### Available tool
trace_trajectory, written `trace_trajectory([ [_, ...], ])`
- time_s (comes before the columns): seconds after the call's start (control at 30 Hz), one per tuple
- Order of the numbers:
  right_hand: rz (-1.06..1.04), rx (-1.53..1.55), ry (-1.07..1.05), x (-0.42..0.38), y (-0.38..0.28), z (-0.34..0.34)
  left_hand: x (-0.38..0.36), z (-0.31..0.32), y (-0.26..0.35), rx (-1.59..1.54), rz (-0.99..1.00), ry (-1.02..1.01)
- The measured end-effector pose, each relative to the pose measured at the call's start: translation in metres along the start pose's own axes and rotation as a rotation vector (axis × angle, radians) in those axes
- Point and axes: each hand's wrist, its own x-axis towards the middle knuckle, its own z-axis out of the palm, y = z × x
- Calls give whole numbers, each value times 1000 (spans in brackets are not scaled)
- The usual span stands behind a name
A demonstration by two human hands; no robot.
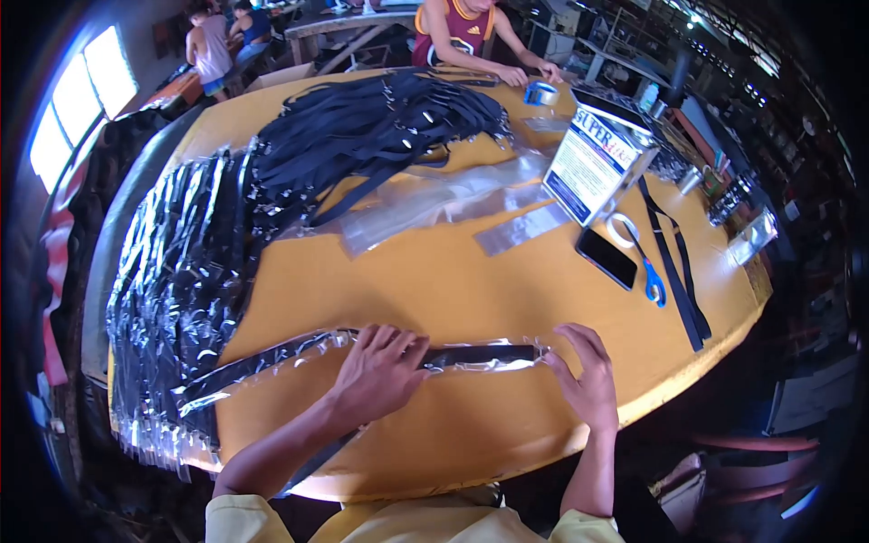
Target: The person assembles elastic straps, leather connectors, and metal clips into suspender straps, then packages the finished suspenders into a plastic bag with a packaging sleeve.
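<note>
A black strap [484,355] in a clear plastic sleeve [294,344] runs across the near part of the table. My left hand [385,369] is closed over its middle, knuckles up, the strap passing under the fingers. At the sleeve's right end, my right hand [587,376] has thumb and fingers apart, the thumb tip right at the plastic edge. The sleeve's left end lies by a thick row of black straps in plastic sleeves [176,290]. Under my left forearm another dark strip [321,460] reaches the table's front edge.
A heap of black straps [371,136] and flat clear plastic sleeves [434,204] lie farther back. On the right are a labelled box [593,167], phone [606,258], tape roll [622,230], blue-handled scissors [654,282] and black straps [674,271]. Across the table, a person's hands [532,74] are near blue tape [541,93].
</note>
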Motion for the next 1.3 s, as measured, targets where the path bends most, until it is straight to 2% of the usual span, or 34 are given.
trace_trajectory([
  [0.07,51,35,70,-3,-2,5,1,2,-2,-19,21,26],
  [0.13,45,46,97,-3,-7,11,4,-1,-5,-86,13,-50],
  [0.2,115,127,57,-2,-12,18,8,0,-9,-105,15,-59],
  [0.23,83,137,56,5,-19,18,10,1,-9,-149,36,-87],
  [0.3,-227,-79,-78,14,-39,18,12,3,-9,-198,61,-124],
  [0.33,-262,-65,-83,20,-47,18,11,2,-9,-262,92,-177],
  [0.37,-307,-60,-236,27,-55,20,9,-1,-9,-244,59,-157],
  [0.4,-356,-62,-392,34,-61,24,7,-4,-8,-345,129,-135],
  [0.43,-489,-171,-431,42,-61,28,5,-8,-6,-448,203,-105],
  [0.47,-538,-172,-447,52,-65,27,4,-14,-5,-436,170,-68],
  [0.53,-36,385,-969,71,-77,25,-1,-38,1,-598,181,-159],
  [0.57,-147,230,-1074,82,-76,26,-2,-47,1,-694,195,-179],
  [0.6,-188,218,-1102,87,-85,27,-4,-62,1,-684,162,-144],
  [0.67,10,768,-1110,89,-106,16,-13,-92,2,-789,93,-132],
  [0.7,-38,816,-1113,98,-120,14,-19,-101,1,-898,73,-113],
  [0.73,-52,890,-1066,105,-143,9,-25,-103,-3,-891,103,47],
  [0.8,-65,992,-973,118,-194,2,-36,-122,-13,-573,207,540],
  [0.93,-347,1067,-920,148,-288,-6,-93,-158,-29,-820,-32,852],
  [1.0,-363,991,-772,154,-343,-14,-131,-167,-44,-694,-77,1007],
  [1.13,-832,916,-672,187,-412,-28,-214,-155,-61,-489,-355,1377],
  [1.17,-785,1034,-582,179,-428,-34,-238,-148,-64,-466,-444,1443],
  [1.2,-894,1106,-512,183,-437,-34,-259,-140,-66,-443,-536,1507],
  [1.23,-896,1113,-513,173,-445,-35,-275,-131,-68,-396,-605,1578],
  [1.3,-936,1106,-462,212,-442,-56,-302,-111,-70,-310,-732,1689],
])
